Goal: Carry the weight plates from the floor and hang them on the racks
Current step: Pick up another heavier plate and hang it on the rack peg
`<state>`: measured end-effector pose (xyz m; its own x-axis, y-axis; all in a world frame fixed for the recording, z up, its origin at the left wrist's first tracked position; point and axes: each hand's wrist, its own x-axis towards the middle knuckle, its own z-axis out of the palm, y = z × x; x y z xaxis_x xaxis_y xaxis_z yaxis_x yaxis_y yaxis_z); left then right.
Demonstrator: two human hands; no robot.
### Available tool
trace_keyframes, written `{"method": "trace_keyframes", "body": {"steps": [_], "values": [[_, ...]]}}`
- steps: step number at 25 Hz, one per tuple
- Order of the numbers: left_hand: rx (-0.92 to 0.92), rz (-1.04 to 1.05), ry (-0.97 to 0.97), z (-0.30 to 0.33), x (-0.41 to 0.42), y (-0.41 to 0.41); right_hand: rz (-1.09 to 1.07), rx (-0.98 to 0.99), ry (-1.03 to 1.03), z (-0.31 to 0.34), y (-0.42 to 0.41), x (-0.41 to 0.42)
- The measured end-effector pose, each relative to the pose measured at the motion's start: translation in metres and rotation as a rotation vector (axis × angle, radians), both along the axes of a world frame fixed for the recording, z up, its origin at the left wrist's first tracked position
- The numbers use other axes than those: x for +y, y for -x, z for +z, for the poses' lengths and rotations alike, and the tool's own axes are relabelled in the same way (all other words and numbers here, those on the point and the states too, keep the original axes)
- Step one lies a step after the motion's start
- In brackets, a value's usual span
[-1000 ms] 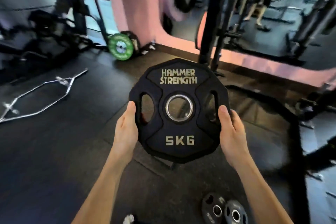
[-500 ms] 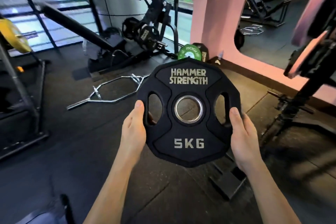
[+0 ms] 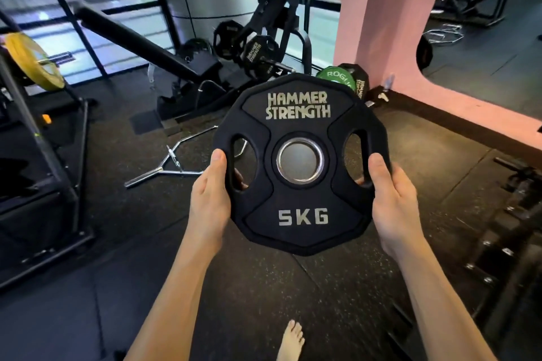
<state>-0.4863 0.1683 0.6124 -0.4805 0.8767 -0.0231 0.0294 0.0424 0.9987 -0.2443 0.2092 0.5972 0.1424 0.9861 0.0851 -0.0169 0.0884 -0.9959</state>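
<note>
A black 5 kg weight plate marked Hammer Strength is held upright in front of me, its face toward me. My left hand grips its left edge, fingers through the left slot. My right hand grips the right edge, fingers through the right slot. Straight ahead stands a black machine with black plates hung on its pegs. A green plate and a black one lean against the pink wall behind the held plate.
A chrome hex bar lies on the black rubber floor ahead left. A black rack with a yellow plate stands at the left. Another black frame is at the right. My bare foot shows at the bottom.
My view has swung left from the mirror and rack toward the machine by the window, which has come closer. The plate stays gripped the same way in both hands.
</note>
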Motion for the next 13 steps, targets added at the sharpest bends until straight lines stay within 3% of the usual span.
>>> {"method": "trace_keyframes", "body": {"steps": [8,13], "values": [[-0.103,0.012,0.013,0.007,0.204,0.075,0.014,-0.043,0.050,0.013,0.077,0.201],[-0.082,-0.055,0.006,-0.002,0.354,0.113,-0.094,-0.081,0.038,0.005,0.112,0.333]]}}
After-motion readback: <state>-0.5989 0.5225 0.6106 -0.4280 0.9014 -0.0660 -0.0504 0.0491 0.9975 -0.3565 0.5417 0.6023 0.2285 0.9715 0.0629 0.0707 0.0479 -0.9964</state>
